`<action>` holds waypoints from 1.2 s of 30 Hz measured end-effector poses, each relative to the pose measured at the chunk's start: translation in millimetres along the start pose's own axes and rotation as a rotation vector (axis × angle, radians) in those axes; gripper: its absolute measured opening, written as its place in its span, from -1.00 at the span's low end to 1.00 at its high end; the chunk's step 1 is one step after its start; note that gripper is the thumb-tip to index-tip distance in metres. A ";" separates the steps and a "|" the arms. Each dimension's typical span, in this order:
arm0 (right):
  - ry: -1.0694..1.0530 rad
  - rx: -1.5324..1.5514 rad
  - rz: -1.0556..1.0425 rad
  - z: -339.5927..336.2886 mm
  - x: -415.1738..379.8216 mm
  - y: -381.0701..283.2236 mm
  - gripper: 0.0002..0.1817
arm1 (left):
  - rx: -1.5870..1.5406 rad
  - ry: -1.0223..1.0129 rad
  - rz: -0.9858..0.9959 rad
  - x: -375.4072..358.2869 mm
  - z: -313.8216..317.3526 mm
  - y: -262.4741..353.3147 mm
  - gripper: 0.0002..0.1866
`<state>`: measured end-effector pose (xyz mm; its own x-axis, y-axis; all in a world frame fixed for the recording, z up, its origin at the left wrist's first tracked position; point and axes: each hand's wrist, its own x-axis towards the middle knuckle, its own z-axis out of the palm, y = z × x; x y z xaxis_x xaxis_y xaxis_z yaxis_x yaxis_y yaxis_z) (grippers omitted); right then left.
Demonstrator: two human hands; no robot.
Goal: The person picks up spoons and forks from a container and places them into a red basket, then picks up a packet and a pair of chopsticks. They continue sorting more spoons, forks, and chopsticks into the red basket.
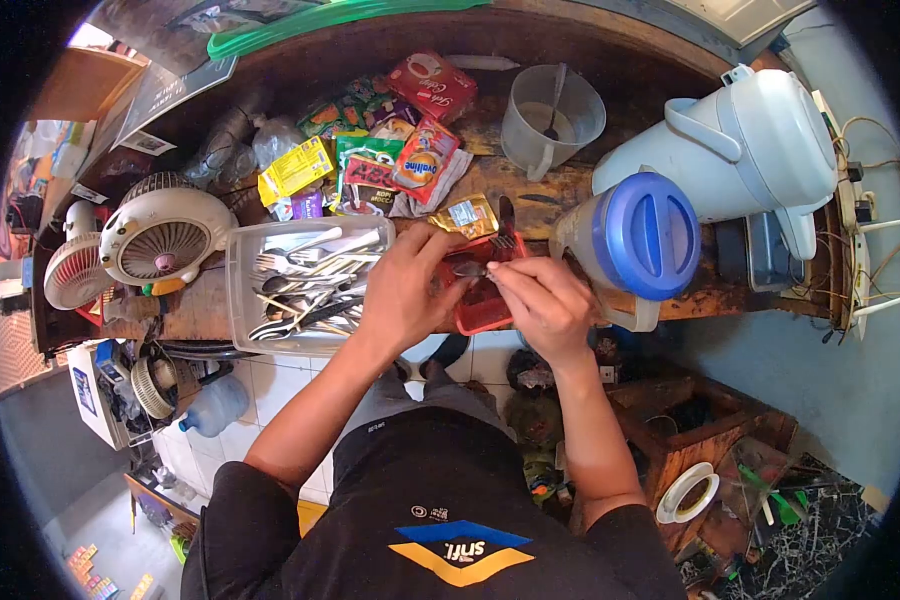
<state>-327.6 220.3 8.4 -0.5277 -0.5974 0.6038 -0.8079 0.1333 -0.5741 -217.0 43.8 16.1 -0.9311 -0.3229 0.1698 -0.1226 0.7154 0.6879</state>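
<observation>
My right hand pinches a small metal spoon by its handle, the bowl pointing left over a red plastic container. On the container's left side, my left hand is curled around its edge, thumb over the inside; the exact grip is partly hidden. A fork and a dark-handled utensil stick out at the container's back right. To the left of my left hand sits a clear plastic bin full of forks and spoons lying in a jumble. A gold sachet lies just behind the red container.
Drink packets are piled at the back. A clear measuring jug with a spoon inside, a blue-lidded pitcher and a pale blue thermos stand to the right. A small fan is at the left.
</observation>
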 end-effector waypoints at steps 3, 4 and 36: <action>-0.074 -0.009 -0.047 3.5 -2.1 -1.2 -0.73 | 0.146 0.022 0.105 -2.3 -4.7 3.0 -0.49; -0.075 -0.007 -0.047 2.8 -1.7 -1.3 -0.73 | 0.147 0.021 0.102 -2.0 -5.9 3.9 -0.49; -0.005 0.297 0.675 -0.9 -38.9 4.9 -0.56 | 0.186 -0.042 0.052 11.2 -16.2 33.1 -0.61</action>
<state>-311.3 244.9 -17.4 -0.8830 -0.4649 0.0644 -0.2027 0.2540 -0.9457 -226.0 53.9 52.1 -0.9508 -0.2593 0.1696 -0.1318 0.8339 0.5360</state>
